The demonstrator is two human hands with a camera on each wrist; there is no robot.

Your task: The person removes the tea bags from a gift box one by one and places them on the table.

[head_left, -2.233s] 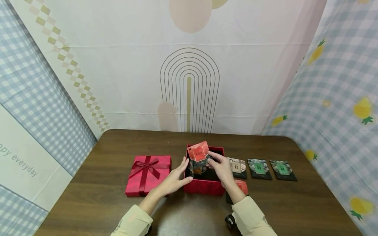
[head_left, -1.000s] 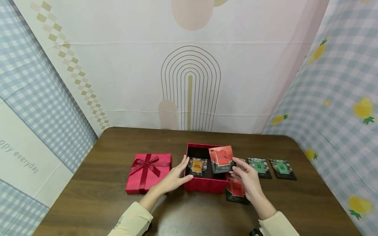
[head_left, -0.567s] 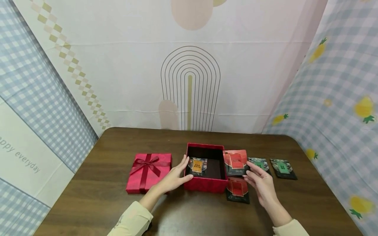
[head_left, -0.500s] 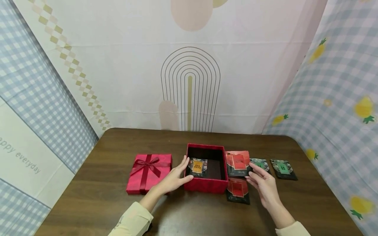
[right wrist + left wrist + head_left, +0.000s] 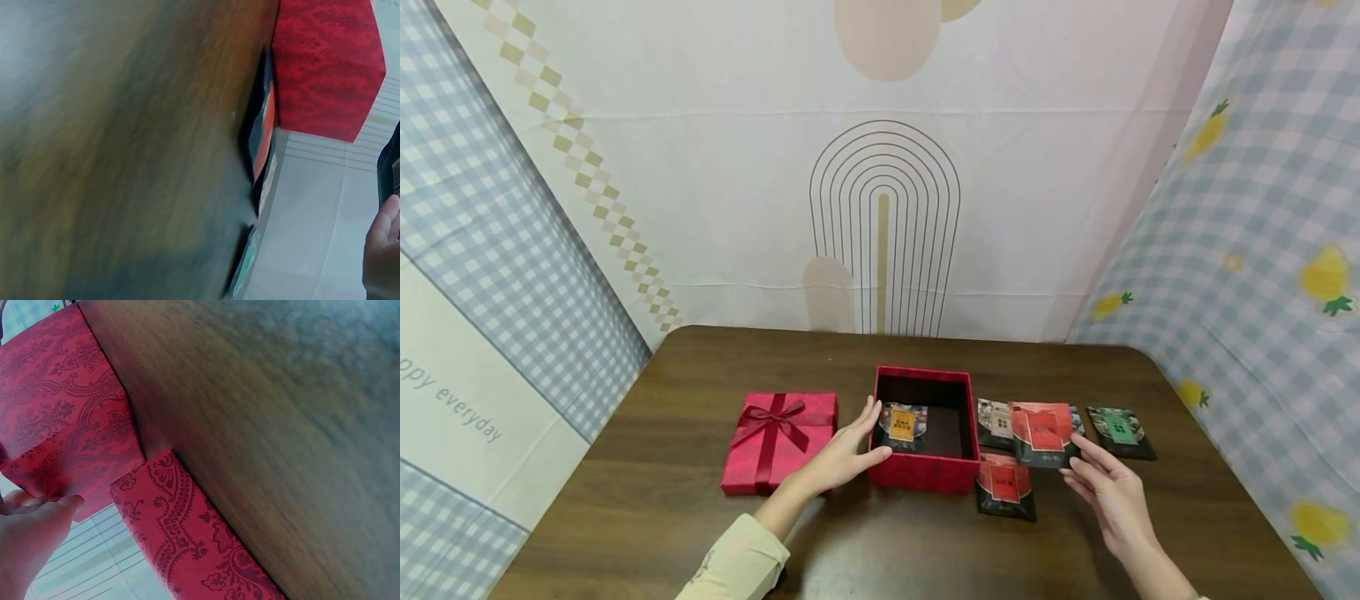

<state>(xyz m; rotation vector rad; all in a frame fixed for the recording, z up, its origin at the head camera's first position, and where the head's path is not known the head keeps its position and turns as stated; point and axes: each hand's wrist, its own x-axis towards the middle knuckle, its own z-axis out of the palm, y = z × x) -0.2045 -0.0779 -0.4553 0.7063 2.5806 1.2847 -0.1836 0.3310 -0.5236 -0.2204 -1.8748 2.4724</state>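
Nearest the viewer, the right hand (image 5: 1112, 496) reaches in from the right of the open red box (image 5: 922, 473), fingertips pinching the near edge of a red-labelled packet (image 5: 1043, 433) held just above the table (image 5: 880, 542), to the right of the box. The left hand (image 5: 842, 454) rests against the box's left wall, fingers straight and slightly spread, thumb along the near corner. Another red-labelled packet (image 5: 1003, 487) lies flat at the box's near right corner. Inside the box, an orange-labelled packet (image 5: 902, 425) sits against its left wall. To the left of the box, just beside it, lies the red lid with a ribbon bow (image 5: 778, 442). To the right of the box, a beige-labelled packet (image 5: 996, 423) is partly covered by the held packet, and a green-labelled packet (image 5: 1118, 431) lies farther right. Beyond the box hangs a printed cloth backdrop (image 5: 880, 167).
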